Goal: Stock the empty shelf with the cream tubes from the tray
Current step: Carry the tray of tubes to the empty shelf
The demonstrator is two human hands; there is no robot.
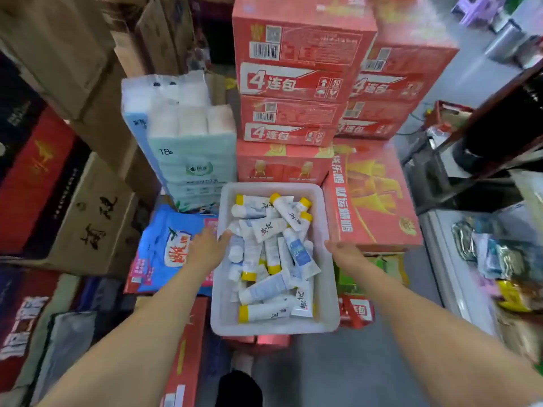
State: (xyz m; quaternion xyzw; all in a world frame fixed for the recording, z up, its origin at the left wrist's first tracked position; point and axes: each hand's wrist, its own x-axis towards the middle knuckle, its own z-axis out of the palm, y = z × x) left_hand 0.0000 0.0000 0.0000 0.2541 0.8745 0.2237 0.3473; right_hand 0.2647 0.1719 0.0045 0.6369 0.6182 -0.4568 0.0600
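Observation:
A white plastic tray (329, 292) sits low in the middle of the head view, on red boxes. It is full of several white cream tubes (273, 259), some with yellow caps and some with blue labels, lying in a loose pile. My left hand (207, 249) reaches to the tray's left rim, its fingertips at the rim's edge. My right hand (345, 252) is at the tray's right rim, fingers by the wall. Whether either hand grips the rim is blurred. No shelf level shows plainly.
Red cartons (296, 71) are stacked behind the tray and another red box (373, 201) lies to its right. Toilet-paper packs (188, 136) stand at the left rear, a blue bag (167, 245) beside the tray. Brown boxes fill the left. A dark shelf frame (499, 133) stands right.

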